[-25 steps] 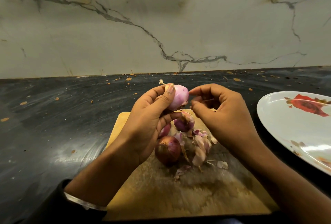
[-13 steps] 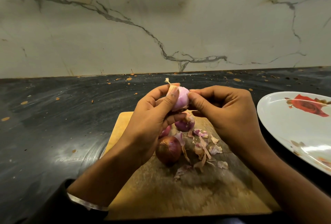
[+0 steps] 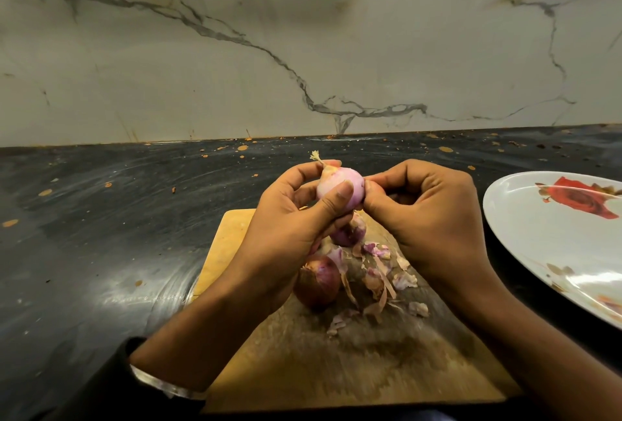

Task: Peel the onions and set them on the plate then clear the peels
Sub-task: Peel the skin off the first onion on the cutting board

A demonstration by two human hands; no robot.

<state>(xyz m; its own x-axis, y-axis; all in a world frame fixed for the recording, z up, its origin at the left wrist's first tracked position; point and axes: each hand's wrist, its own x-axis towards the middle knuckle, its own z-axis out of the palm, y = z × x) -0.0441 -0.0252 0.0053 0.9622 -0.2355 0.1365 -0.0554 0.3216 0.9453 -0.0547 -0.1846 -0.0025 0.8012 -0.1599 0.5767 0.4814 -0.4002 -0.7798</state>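
My left hand (image 3: 286, 228) grips a pale pink, mostly peeled onion (image 3: 336, 185) above the wooden cutting board (image 3: 303, 370), its root tuft pointing up left. My right hand (image 3: 427, 218) pinches at the onion's right side with thumb and fingertips. Below on the board lie an unpeeled brown-red onion (image 3: 318, 281), a partly peeled purple onion (image 3: 348, 233) half hidden by my hands, and a heap of loose peels (image 3: 380, 272). The white plate (image 3: 538, 252) with a red rose print stands at the right and holds no onion.
The board lies on a dark stone counter (image 3: 101, 235) dotted with orange specks. A marble-patterned wall (image 3: 303, 50) closes the back. The plate reaches past the right edge of the view.
My right hand has closed in from the right and now pinches the onion. My left hand has turned the onion slightly, and a few more peels lie on the board.
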